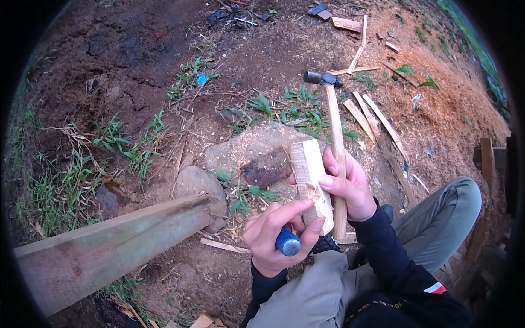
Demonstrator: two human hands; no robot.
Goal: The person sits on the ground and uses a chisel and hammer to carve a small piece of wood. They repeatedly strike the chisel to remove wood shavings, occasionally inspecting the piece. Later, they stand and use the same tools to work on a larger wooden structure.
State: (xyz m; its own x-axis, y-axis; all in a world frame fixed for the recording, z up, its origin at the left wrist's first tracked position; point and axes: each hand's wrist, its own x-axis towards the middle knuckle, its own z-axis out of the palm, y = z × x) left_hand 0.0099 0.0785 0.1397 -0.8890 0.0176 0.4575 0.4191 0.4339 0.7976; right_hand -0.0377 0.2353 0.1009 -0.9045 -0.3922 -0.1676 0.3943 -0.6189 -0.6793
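Observation:
Between my two hands is a pale, squared wood block (pixel 309 170), tilted upright, with a rough notch in its face near the lower end. My right hand (pixel 353 188) grips it with the thumb on its side and also holds a hammer (pixel 337 131) by its wooden handle, the dark metal head pointing away from me. My left hand (pixel 273 235) is closed round a blue tool handle (pixel 287 241) with a round grey end; the rest of that tool is hidden. The left index finger and thumb touch the block near its notch.
A flat stone (pixel 235 153) with a dark reddish brick-like piece (pixel 268 168) lies beyond my hands. At left, a thick timber beam (pixel 115 240) reaches toward a rounded stone (pixel 199 183). Wood strips (pixel 385 126), sawdust and grass tufts (pixel 60 191) cover the ground.

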